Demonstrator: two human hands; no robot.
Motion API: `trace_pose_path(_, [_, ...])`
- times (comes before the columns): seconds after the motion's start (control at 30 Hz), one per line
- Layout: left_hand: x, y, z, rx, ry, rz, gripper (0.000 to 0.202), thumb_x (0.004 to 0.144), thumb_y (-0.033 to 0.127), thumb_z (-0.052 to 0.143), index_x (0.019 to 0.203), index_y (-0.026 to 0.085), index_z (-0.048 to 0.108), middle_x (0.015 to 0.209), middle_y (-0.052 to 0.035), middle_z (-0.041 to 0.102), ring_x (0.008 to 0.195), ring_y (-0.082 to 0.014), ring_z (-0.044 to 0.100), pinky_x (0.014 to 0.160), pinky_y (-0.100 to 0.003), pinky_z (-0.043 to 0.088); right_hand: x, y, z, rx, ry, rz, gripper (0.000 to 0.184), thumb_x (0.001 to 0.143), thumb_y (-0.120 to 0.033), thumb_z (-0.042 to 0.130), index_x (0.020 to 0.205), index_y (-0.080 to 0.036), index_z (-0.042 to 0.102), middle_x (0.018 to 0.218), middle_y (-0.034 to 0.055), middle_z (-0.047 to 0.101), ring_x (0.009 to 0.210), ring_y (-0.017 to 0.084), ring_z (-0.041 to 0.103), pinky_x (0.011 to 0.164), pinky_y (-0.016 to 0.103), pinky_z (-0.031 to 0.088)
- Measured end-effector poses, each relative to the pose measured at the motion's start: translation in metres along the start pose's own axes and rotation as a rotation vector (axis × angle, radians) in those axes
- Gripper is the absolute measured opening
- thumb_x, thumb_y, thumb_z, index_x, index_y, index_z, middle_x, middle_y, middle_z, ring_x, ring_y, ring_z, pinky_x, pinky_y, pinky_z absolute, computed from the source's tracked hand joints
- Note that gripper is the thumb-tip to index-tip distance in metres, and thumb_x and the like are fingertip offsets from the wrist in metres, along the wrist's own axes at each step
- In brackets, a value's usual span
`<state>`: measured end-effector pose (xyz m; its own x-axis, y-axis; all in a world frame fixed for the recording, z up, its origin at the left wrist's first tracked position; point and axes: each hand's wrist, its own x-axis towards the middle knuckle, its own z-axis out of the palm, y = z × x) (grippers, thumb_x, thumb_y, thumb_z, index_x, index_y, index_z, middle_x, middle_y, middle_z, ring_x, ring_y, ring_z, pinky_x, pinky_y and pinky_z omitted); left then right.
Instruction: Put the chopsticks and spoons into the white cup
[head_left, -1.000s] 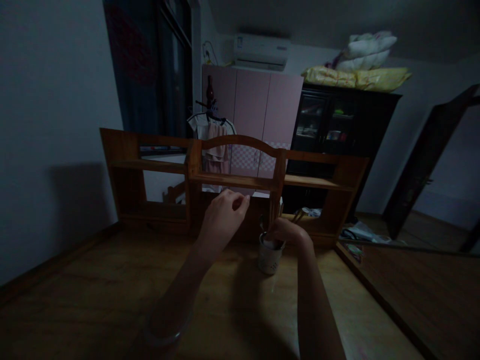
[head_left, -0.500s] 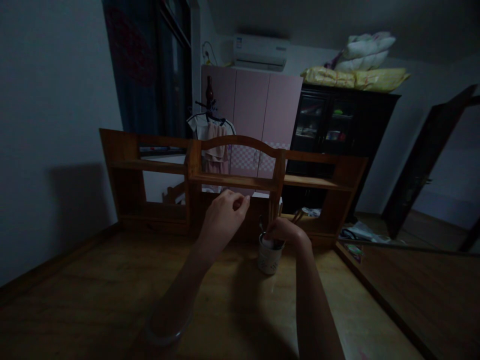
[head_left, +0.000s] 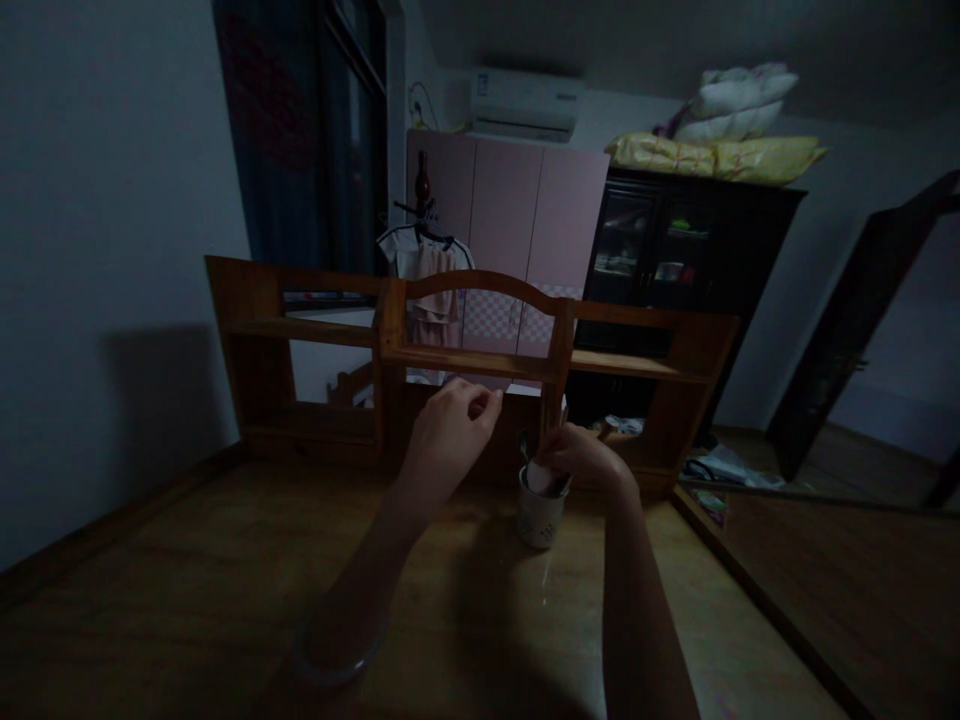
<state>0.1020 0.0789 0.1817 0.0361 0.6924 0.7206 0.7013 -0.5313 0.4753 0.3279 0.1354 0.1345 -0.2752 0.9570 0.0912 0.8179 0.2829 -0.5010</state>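
A pale utensil holder [head_left: 540, 522] with a small dark pattern stands on the wooden tabletop [head_left: 300, 560]. Chopsticks [head_left: 545, 412] and a metal spoon [head_left: 523, 445] stick up from it. Over its rim, my right hand [head_left: 589, 460] is closed on a pale rounded utensil [head_left: 538, 477] whose lower end sits at the holder's mouth. Its exact kind is hard to make out in the dim light. To the left, my left hand [head_left: 452, 428] hovers above the table, fingers curled toward the thumb, with nothing visible in them.
Behind the holder stands a wooden shelf unit [head_left: 469, 362] along the table's back edge. A wall [head_left: 97, 300] rises at the left. Beyond are a pink wardrobe [head_left: 502, 210], a dark cabinet [head_left: 742, 240] and clothes on a stand [head_left: 435, 265]. A wooden ledge [head_left: 750, 570] borders the right.
My right hand has shifted slightly right and up, and the pale utensil shows a little higher at the holder's mouth. My left hand keeps its curled pose.
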Motion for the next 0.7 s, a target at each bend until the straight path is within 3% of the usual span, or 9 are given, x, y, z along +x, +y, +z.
trace_pose_path(0.33, [0.0, -0.002, 0.001, -0.002, 0.009, 0.008, 0.027, 0.09, 0.039, 0.05, 0.084, 0.022, 0.071, 0.092, -0.0044, 0.07, 0.083, -0.0175, 0.066, 0.08, -0.028, 0.048, 0.011, 0.01, 0.014, -0.064, -0.067, 0.112, 0.011, 0.072, -0.013, 0.065, 0.074, -0.01, 0.075, 0.068, 0.0087, 0.073, 0.062, 0.017, 0.068, 0.047, 0.015, 0.043])
trace_pose_path(0.7, [0.0, 0.0, -0.001, 0.006, 0.008, 0.014, 0.029, 0.09, 0.04, 0.049, 0.082, 0.021, 0.071, 0.091, -0.0048, 0.07, 0.081, -0.0168, 0.066, 0.078, -0.027, 0.048, 0.01, 0.007, 0.014, -0.144, -0.112, 0.112, 0.018, 0.071, -0.013, 0.064, 0.083, -0.014, 0.078, 0.075, 0.0057, 0.074, 0.068, 0.016, 0.069, 0.049, 0.015, 0.043])
